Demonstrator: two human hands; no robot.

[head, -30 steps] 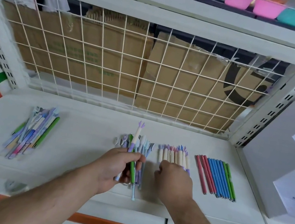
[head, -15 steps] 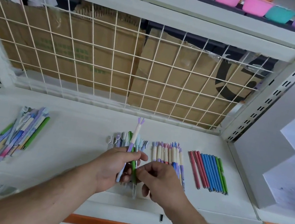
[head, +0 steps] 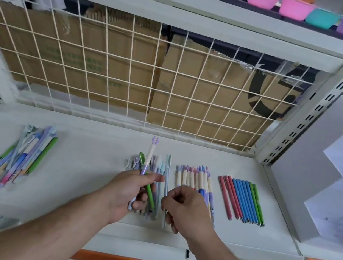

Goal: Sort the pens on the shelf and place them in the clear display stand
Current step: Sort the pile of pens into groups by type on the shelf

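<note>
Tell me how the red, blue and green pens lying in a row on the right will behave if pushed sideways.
The row of slim pens would likely roll: barrels look round, lying on the smooth white shelf. They look rigid and light, so probably one nudge shifts several touching neighbours together.

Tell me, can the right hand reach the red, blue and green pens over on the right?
Probably yes. The right hand is just left of the red, blue and green pens; only a flat row of cream-barrelled pens lies between, and nothing covers them.
</note>
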